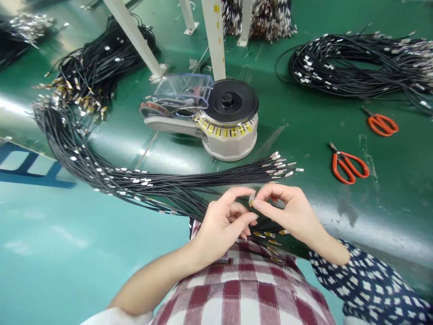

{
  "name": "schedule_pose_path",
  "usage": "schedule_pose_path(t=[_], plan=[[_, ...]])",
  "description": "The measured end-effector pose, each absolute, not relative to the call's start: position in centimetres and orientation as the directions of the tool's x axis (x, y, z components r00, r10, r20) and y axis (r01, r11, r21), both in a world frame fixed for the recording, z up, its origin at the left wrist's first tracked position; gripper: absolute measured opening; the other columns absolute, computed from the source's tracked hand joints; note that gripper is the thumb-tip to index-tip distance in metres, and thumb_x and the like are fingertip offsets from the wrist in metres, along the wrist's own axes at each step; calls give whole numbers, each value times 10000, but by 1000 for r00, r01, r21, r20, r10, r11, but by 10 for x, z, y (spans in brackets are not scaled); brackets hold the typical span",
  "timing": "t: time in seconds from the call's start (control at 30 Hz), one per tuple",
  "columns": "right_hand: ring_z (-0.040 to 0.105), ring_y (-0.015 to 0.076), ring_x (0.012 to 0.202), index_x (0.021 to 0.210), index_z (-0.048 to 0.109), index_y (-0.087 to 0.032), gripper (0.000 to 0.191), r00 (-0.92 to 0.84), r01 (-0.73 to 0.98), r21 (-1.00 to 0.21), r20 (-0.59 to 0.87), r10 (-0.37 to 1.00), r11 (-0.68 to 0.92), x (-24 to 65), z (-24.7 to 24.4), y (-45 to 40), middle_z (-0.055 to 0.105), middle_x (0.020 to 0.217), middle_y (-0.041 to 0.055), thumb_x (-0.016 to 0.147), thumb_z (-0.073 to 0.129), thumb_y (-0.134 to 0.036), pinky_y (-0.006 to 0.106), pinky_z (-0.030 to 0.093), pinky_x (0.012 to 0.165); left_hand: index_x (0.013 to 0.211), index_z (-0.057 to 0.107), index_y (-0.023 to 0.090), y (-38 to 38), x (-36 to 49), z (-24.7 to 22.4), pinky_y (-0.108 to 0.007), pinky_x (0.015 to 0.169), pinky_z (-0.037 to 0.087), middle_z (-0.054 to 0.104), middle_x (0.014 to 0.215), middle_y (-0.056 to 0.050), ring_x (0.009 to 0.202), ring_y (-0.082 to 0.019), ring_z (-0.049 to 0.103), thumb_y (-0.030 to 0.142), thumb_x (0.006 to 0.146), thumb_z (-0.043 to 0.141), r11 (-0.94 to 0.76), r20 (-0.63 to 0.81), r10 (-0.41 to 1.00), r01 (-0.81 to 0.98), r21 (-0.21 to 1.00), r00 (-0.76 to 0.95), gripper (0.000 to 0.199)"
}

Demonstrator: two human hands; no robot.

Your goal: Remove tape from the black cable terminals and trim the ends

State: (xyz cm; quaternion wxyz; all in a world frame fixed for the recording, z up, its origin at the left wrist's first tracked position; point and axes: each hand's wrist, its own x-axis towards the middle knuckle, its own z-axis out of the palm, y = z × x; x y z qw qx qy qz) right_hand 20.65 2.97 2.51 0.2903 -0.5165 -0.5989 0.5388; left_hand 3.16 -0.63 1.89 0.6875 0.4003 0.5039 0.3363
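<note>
Two fingertips of my right hand [291, 210] pinch a small shiny tab [251, 197] near the counter's [291, 140] edge, probably to steady it. My left hand [221, 221] has its forefinger at the tab, thumb apart; whether its curled fingers grip a cable, I can't tell. Beyond, thin black cables [196, 178] lie lengthwise, metal ends gathered, presumably for easy reach. Farther stands a round, glossy plastic tape dispenser [230, 146] on smooth green.

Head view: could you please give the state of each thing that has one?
Left hand, by the tag, grip unclear
Right hand, pinching the tag
Tag, held
Dispenser, upright
Near pliers, handles apart
Far pliers, lying flat
Front cables, stretched out
Coil, loosely looped
</note>
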Motion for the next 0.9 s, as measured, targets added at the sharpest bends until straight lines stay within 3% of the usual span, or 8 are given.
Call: schedule_pose_path(t=[0.13,0.4,0.53,0.63,0.9], plan=[[564,146,617,651,642,-193,167,-267,243,-957,-222,938,-158,203,24,28,667,640,-1,796,673,-270,287,428,610,1206,557,209,-6,31,17,-208,520,552,693,708,-6,522,-112,625,326,883,675,403,-373,884,-56,913,283,363],[559,145,621,666,625,-192,220,-276,141,-977,-194,941,-160,200,20,24,639,639,-1,835,680,-322,286,456,640,1040,591,170,3,32,13,-162,378,424,637,578,14,389,-80,531,412,940,590,385,-328,903,-184,904,278,262],[563,142,638,680,634,-191,187,-260,151,-979,-171,950,-135,201,21,24,644,655,-4,837,678,-282,279,449,645,1022,536,181,7,29,14,-165,387,436,680,631,7,405,-83,551,391,859,704,465,-376,865,-251,849,331,314],[581,149,658,691,647,-194,175,-259,172,-979,-150,954,-108,202,21,26,665,676,3,840,681,-281,285,460,660,867,539,165,8,27,12,-157,373,429,686,623,1,397,-79,557,347,761,801,561,-463,812,-252,789,355,337],[649,175,733,778,722,-202,153,-343,149,-986,-125,931,-77,206,19,32,729,775,31,859,680,-325,303,496,708,761,586,135,5,27,6,-169,365,427,721,644,-48,410,-90,572,342,751,803,573,-489,815,-296,764,312,300]])
